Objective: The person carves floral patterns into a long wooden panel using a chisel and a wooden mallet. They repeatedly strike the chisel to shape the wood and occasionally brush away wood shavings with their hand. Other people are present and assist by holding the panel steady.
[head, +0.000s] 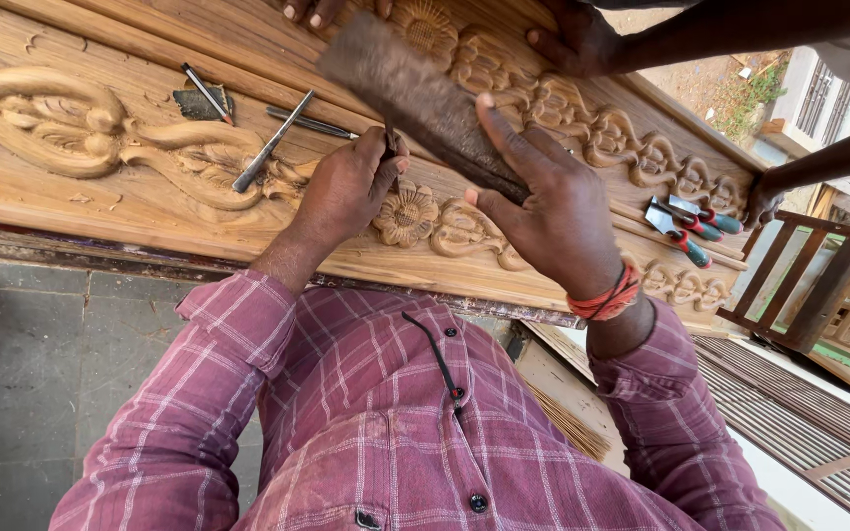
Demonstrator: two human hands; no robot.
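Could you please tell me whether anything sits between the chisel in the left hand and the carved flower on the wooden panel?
Nothing visible does. The left hand holds the chisel just above the carved flower; its tip is hidden by the fingers. The right hand holds the wooden mallet above it.

dark wooden mallet (415,93), slanted over carved panel (71,197)
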